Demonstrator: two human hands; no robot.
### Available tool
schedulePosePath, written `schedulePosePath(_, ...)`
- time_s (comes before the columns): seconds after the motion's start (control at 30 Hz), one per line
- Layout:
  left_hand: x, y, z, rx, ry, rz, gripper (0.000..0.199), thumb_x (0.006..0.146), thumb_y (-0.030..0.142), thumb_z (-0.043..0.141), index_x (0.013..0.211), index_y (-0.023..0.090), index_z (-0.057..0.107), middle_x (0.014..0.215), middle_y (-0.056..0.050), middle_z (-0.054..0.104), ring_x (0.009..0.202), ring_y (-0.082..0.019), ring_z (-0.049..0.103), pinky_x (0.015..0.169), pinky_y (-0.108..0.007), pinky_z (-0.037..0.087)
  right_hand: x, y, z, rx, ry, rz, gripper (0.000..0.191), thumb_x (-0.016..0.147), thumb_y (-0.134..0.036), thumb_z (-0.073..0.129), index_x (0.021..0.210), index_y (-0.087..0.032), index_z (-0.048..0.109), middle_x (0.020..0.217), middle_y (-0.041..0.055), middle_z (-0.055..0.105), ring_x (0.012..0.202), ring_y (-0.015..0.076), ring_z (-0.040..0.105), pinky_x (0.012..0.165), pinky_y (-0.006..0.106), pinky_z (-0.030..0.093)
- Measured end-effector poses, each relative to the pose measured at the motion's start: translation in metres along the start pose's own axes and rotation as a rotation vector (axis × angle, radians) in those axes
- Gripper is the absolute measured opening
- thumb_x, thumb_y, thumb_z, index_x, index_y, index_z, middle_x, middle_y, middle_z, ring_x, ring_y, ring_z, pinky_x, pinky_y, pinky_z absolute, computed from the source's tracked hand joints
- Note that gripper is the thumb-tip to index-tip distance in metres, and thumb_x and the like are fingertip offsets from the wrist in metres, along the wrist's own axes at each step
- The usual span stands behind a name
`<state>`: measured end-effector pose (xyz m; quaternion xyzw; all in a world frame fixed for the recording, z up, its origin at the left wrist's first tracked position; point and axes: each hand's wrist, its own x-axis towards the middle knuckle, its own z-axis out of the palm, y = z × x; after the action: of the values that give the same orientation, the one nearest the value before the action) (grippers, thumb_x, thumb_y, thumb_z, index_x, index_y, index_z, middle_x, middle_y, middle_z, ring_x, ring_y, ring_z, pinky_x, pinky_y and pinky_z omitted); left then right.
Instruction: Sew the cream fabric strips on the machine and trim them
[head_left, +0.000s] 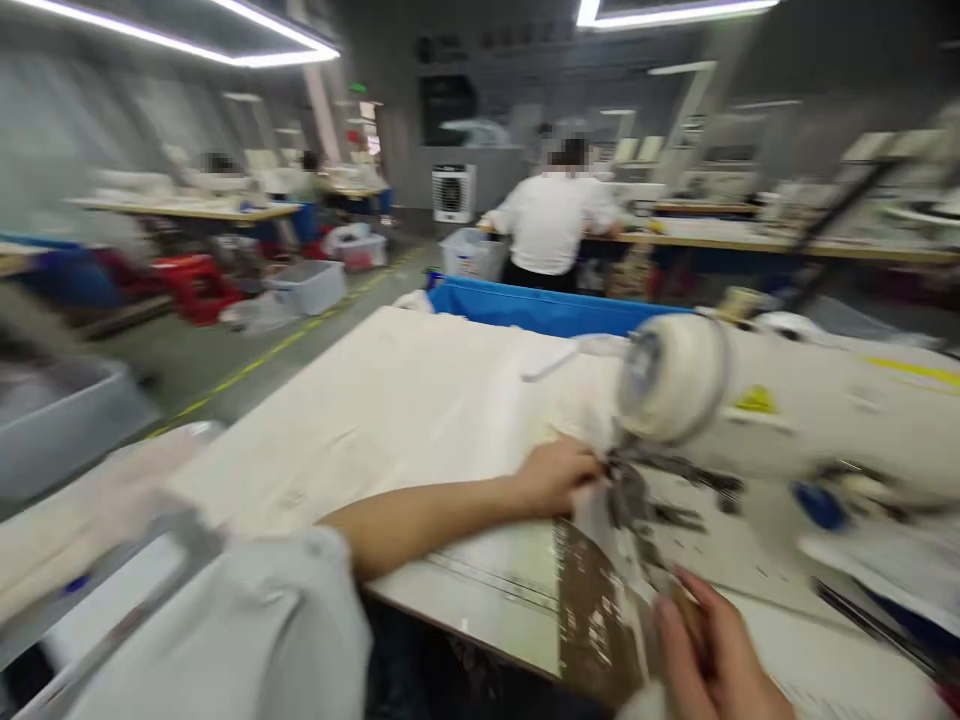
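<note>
On my blurred head feed, the pale surface [480, 600] runs beneath the fingers of the left hand [555, 478] and right hand [724, 655]. Cream cloth [420, 390] spreads beyond and left of the left fingers, its bunched part reaching them. White sewing machine [817, 370] stands right of the left fingers, its round end near them. Blue bin [540, 307]: well beyond both sets of fingers. Brown panel [589, 610]: nearer me than the left fingers, left of the right ones. Left fingers: curled at the cloth; whether pinching, I cannot tell. Right fingers: narrow gap to thumb; blur hides any grip, cannot tell. Dark slender tool [900, 645] lies right of the right fingers, apart.
</note>
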<state>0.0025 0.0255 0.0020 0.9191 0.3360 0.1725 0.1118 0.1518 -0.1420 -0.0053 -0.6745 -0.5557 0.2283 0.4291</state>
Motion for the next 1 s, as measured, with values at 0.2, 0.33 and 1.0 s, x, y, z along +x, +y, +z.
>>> schedulePosePath(0.2,0.003,-0.018,0.010,-0.193,0.156,-0.003,0.016,0.090,0.025,0.055,0.080,0.018,0.066,0.090,-0.003,0.069,0.089,-0.016,0.062,0.079,-0.028,0.050,0.012,0.005,0.011,-0.403,0.148,-0.261,0.036,0.098,-0.037,0.038,0.117,-0.017,0.061,0.096,0.0100,0.076,0.064,0.0198,0.071,0.050,0.026,0.046)
schedulePosePath(0.33,0.002,-0.017,0.012,-0.274,0.191,-0.009,0.018,0.089,0.028,0.057,0.075,0.019,0.065,0.088,-0.003,0.069,0.086,-0.018,0.062,0.075,-0.029,0.049,0.021,0.004,0.018,-0.488,0.204,-0.402,0.036,0.099,-0.028,0.034,0.113,-0.013,0.063,0.096,0.0096,0.076,0.058,0.0144,0.069,0.043,0.022,0.044)
schedulePosePath(1.0,0.005,-0.015,0.013,-0.358,0.231,-0.021,0.023,0.087,0.027,0.056,0.067,0.020,0.064,0.082,-0.002,0.069,0.080,-0.016,0.062,0.077,-0.029,0.048,0.028,0.003,0.026,-0.588,0.255,-0.429,0.033,0.097,-0.021,0.034,0.106,-0.013,0.065,0.093,0.0066,0.076,0.058,0.0149,0.068,0.047,0.024,0.043)
